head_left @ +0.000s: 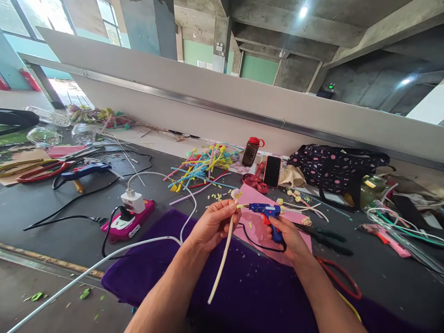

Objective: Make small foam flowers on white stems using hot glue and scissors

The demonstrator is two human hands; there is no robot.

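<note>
At near centre, the cream stem [221,268] slants, pinched below its pale bud [236,194] by your left hand [217,222]; your right hand [289,236] grips the blue glue gun [264,210], nozzle just beside the stem's top. You're probably gluing; next calls for steady alignment and a light squeeze. Pink paper [249,192] lies beyond.

Glue gun handle [277,235] partly hidden

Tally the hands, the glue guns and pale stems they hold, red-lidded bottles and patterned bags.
Hands: 2 (left hand, right hand)
Held glue gun: 1
Held pale stem: 1
Red-lidded bottle: 1
Patterned bag: 1
Total: 6
</note>
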